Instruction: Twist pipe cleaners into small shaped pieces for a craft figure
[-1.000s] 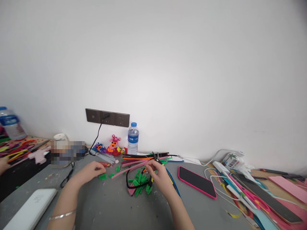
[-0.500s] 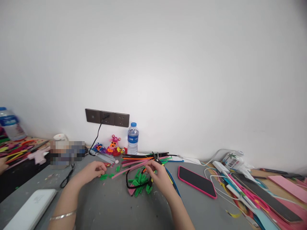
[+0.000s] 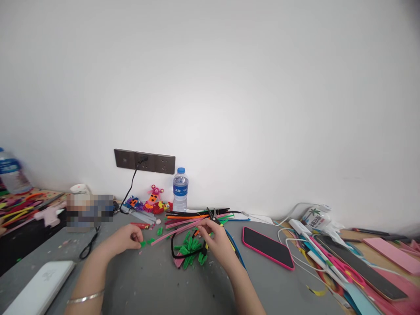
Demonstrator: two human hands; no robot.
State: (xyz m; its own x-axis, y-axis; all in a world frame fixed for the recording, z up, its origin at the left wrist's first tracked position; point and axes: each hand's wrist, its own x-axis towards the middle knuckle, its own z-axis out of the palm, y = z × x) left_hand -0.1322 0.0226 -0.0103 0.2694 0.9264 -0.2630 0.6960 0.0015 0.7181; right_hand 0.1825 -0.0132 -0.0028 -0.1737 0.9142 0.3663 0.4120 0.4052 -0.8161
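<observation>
My left hand (image 3: pixel 126 238) is closed, with thumb and index finger pinched on a small piece of green pipe cleaner (image 3: pixel 143 243) at the grey table. Two more short green pieces (image 3: pixel 159 231) lie just to its right. Curled over the supplies at centre, my right hand (image 3: pixel 215 236) has its fingers bent near a small orange bit; what they hold is hidden. Below it is a pile of folded green pipe cleaner pieces (image 3: pixel 188 248), crossed by a black loop (image 3: pixel 173 247). Pliers (image 3: pixel 212 214) and long pink pipe cleaners (image 3: pixel 177 231) lie beside and behind that hand.
A water bottle (image 3: pixel 180 190) and small colourful figures (image 3: pixel 152 201) stand by the wall. At right are a pink-edged phone (image 3: pixel 267 248), white cables and pink scissors (image 3: pixel 351 273). A white power bank (image 3: pixel 41 286) lies front left. Another person's hand (image 3: pixel 2 229) shows at the left edge.
My left hand has moved slightly down and left, its fingertips now closed on the left green piece. My right hand has barely moved. The view has shifted slightly.
</observation>
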